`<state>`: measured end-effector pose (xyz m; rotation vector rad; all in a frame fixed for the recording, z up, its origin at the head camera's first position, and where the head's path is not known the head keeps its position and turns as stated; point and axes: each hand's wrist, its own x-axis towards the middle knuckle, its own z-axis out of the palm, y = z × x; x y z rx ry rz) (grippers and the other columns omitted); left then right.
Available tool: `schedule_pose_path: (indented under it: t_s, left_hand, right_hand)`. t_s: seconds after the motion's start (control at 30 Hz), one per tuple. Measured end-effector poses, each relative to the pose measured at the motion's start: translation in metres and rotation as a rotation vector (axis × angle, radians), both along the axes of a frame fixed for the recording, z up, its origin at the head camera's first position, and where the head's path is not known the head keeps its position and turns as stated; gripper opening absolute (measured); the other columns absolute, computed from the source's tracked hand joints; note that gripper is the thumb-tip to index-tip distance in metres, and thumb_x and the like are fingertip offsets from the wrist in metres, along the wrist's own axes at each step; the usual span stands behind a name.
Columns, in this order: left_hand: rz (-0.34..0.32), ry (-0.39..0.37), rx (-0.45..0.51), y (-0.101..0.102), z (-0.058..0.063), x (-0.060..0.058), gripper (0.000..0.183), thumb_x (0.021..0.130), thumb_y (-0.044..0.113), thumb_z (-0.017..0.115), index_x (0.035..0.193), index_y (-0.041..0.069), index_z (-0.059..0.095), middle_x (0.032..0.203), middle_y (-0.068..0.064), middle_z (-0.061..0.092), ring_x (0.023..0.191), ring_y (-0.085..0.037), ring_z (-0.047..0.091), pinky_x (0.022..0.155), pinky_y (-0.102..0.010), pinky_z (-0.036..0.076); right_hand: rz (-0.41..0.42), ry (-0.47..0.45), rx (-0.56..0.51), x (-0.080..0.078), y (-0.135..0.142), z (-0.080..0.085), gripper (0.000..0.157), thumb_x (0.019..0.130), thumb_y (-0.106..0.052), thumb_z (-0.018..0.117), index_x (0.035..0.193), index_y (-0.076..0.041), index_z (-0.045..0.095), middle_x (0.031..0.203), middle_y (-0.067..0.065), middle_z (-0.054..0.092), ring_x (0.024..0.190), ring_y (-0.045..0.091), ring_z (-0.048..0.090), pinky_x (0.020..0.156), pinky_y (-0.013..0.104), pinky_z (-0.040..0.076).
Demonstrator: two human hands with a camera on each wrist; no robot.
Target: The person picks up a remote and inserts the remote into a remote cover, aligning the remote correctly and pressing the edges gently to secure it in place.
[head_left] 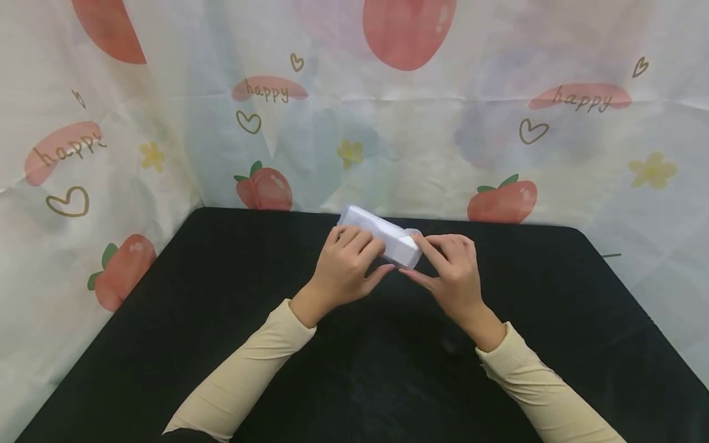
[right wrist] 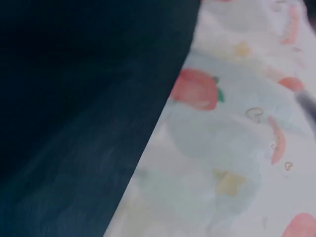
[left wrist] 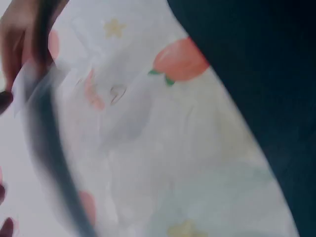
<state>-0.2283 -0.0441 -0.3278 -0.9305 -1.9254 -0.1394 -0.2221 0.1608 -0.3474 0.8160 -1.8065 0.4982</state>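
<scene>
In the head view a white oblong box (head_left: pixel 382 232), with what looks like thin translucent wrapping around it, is held tilted above the far part of the table. My left hand (head_left: pixel 348 263) grips its near left side, fingers curled over the top and thumb reaching under the lower edge. At the right end my right hand (head_left: pixel 455 271) pinches a corner between thumb and index finger. The left wrist view catches part of a hand (left wrist: pixel 22 39) at the upper left, next to a blurred whitish and dark shape. The right wrist view shows neither the box nor a clear hand.
A black table (head_left: pixel 354 369) spreads beneath both arms. Behind it and along its sides hangs a pale cloth (head_left: pixel 388 141) printed with red fruit, yellow flowers, hearts and the word "happy". The cloth meets the table's far edge just beyond the box.
</scene>
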Motion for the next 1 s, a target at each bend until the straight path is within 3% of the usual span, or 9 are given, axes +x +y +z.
schedule_pose_path:
  t_s: [0.13,0.27,0.37,0.5,0.67,0.9,1.0]
  left_hand:
    - [0.030,-0.139,-0.089,-0.008,0.012,-0.004,0.063,0.069,0.048,0.078,0.119,0.016,0.058,0.111,-0.003,0.061,0.107,-0.020,0.055,0.102,-0.048,0.034]
    - [0.035,-0.249,-0.175,-0.008,0.014,-0.005,0.046,0.073,0.042,0.078,0.108,0.016,0.064,0.102,0.001,0.068,0.100,-0.016,0.061,0.105,-0.045,0.036]
    - [0.029,-0.212,-0.147,-0.006,0.008,-0.003,0.031,0.076,0.036,0.077,0.093,0.015,0.064,0.090,0.003,0.070,0.088,-0.013,0.064,0.099,-0.038,0.042]
    - [0.029,-0.099,-0.057,-0.003,-0.001,-0.001,0.028,0.074,0.030,0.079,0.088,0.014,0.061,0.086,0.002,0.066,0.084,-0.013,0.063,0.093,-0.035,0.044]
    - [-0.004,0.019,0.027,0.001,-0.009,-0.001,0.026,0.071,0.023,0.079,0.085,0.012,0.060,0.084,0.001,0.066,0.082,-0.015,0.062,0.092,-0.036,0.045]
    - [-0.006,0.019,0.080,0.005,-0.014,-0.002,0.027,0.070,0.018,0.078,0.088,0.012,0.059,0.087,0.000,0.066,0.084,-0.017,0.062,0.092,-0.038,0.045]
    - [-0.001,0.053,0.048,0.003,-0.016,-0.003,0.029,0.069,0.019,0.079,0.088,0.012,0.059,0.087,0.000,0.066,0.084,-0.016,0.062,0.092,-0.038,0.045]
  right_hand:
    - [0.039,0.164,0.153,-0.003,0.009,-0.001,0.033,0.092,-0.033,0.058,0.108,-0.006,0.069,0.087,0.014,0.064,0.080,0.031,0.057,0.079,0.052,0.040]
    - [0.093,0.224,0.163,-0.004,0.013,-0.002,0.020,0.093,-0.021,0.058,0.103,-0.009,0.072,0.087,0.013,0.066,0.080,0.030,0.059,0.080,0.052,0.041]
    - [0.165,0.204,0.107,-0.002,0.014,-0.002,0.018,0.091,-0.019,0.061,0.098,-0.008,0.073,0.087,0.015,0.066,0.079,0.029,0.059,0.079,0.051,0.042]
    - [0.251,0.150,0.013,0.002,0.013,0.000,0.023,0.089,-0.023,0.064,0.090,0.000,0.070,0.086,0.017,0.066,0.078,0.028,0.058,0.082,0.045,0.042]
    - [0.278,0.101,-0.051,0.004,0.011,0.006,0.030,0.090,-0.025,0.063,0.086,0.005,0.065,0.085,0.018,0.064,0.079,0.030,0.055,0.088,0.036,0.040]
    - [0.268,0.133,-0.043,0.006,0.006,0.010,0.021,0.090,-0.015,0.062,0.083,0.004,0.066,0.083,0.018,0.064,0.078,0.031,0.056,0.081,0.039,0.041]
    - [0.261,0.023,-0.011,0.009,0.008,0.010,0.029,0.091,-0.024,0.061,0.085,0.004,0.064,0.087,0.018,0.063,0.082,0.031,0.055,0.082,0.039,0.040]
